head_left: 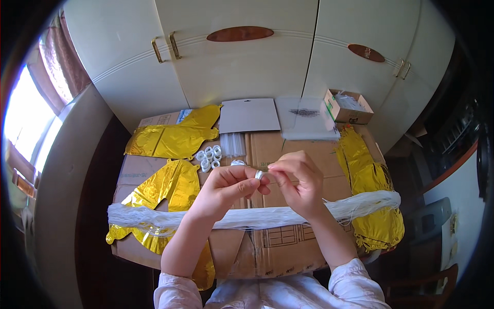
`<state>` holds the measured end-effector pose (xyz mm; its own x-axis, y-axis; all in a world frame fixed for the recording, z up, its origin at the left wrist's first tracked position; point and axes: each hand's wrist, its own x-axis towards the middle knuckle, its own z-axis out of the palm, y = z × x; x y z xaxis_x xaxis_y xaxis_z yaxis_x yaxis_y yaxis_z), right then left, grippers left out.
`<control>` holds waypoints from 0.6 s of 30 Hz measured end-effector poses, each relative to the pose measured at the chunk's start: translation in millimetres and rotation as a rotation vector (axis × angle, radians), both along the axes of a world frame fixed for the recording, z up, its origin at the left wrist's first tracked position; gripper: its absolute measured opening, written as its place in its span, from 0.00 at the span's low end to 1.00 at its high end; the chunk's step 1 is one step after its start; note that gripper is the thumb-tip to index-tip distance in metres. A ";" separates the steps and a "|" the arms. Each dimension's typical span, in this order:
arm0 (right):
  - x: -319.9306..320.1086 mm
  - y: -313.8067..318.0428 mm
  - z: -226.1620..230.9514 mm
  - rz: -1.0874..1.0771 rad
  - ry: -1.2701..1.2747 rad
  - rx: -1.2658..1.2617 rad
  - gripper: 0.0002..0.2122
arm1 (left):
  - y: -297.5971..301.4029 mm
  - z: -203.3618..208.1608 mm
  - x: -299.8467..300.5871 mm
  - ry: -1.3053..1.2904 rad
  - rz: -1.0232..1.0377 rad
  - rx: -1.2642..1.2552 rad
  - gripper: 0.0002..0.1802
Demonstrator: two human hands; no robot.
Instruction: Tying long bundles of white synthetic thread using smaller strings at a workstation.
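Observation:
My left hand (226, 188) pinches a small white ring-shaped spool (259, 174) between thumb and fingers. My right hand (298, 180) meets it from the right, its fingertips closed on the spool's edge or a thin strand there. Both hands hover over a cardboard box top (288, 242). A long bundle of white string (247, 217) lies across the box under my wrists. Several more small white rings (208, 156) sit in a cluster just beyond my left hand.
Gold foil balloons lie flat at the left (170, 140), (170, 188) and stacked at the right (368, 185). A grey card (249, 115), clear bags (306, 117), white straws (232, 144) and a small open carton (347, 107) lie at the far edge, before white wardrobe doors (247, 67).

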<state>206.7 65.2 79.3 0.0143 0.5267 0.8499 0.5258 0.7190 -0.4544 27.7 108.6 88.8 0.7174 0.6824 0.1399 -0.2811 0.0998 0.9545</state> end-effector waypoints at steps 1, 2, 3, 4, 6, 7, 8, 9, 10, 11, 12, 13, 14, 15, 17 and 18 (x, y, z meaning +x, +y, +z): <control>-0.2 -2.5 1.2 0.009 0.017 -0.002 0.07 | 0.2 0.3 -0.2 -0.002 0.020 -0.018 0.10; -0.6 -4.6 2.2 0.016 -0.025 0.040 0.08 | 0.1 0.9 -0.2 -0.005 0.040 -0.036 0.10; -0.6 -7.0 3.5 0.020 -0.067 0.081 0.10 | -0.1 1.3 0.0 -0.007 0.059 -0.054 0.10; -0.9 -8.5 4.9 0.024 -0.109 0.123 0.11 | 1.1 -1.0 -1.0 -0.024 0.048 -0.049 0.10; -6.0 -8.0 7.6 0.012 -0.175 0.127 0.11 | 5.1 -7.7 -2.9 -0.053 0.027 -0.042 0.10; -7.6 -7.3 7.7 0.006 -0.206 0.128 0.11 | 4.1 -5.4 -2.9 -0.039 0.026 -0.026 0.10; -7.2 -6.7 7.1 0.019 -0.194 0.094 0.11 | 1.8 0.3 -2.6 -0.024 0.026 -0.009 0.10; -6.5 -6.0 6.9 0.033 -0.184 0.061 0.11 | 0.2 4.6 -2.6 -0.011 0.025 0.008 0.10; -5.7 -5.6 6.8 0.046 -0.174 0.027 0.11 | -0.3 6.1 -3.0 0.005 0.018 0.015 0.10; -4.5 -5.8 6.9 0.082 -0.145 -0.011 0.11 | -0.6 7.1 -3.6 0.022 0.011 0.022 0.10; -2.7 -6.1 7.0 0.118 -0.116 -0.049 0.11 | -0.8 7.9 -3.9 0.039 0.005 0.028 0.10; -1.8 -6.2 7.0 0.153 -0.087 -0.088 0.11 | -1.1 8.6 -4.1 0.041 -0.007 0.030 0.10; -2.4 -7.1 6.9 0.177 -0.022 -0.147 0.10 | -1.3 9.1 -4.3 0.044 -0.019 0.032 0.10; -3.9 -8.9 6.7 0.201 0.044 -0.206 0.09 | -1.6 9.6 -4.5 0.047 -0.031 0.034 0.10; -4.2 -9.9 6.5 0.170 0.062 -0.216 0.09 | -1.7 10.1 -4.8 0.070 -0.019 0.046 0.10; -2.7 -9.6 6.6 0.115 0.013 -0.168 0.09 | -1.6 10.2 -5.0 0.081 -0.012 0.051 0.10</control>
<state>203.9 55.5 85.9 -0.0442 0.6595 0.7504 0.4380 0.6879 -0.5787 22.8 107.0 99.0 0.7359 0.6671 0.1156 -0.2023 0.0537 0.9778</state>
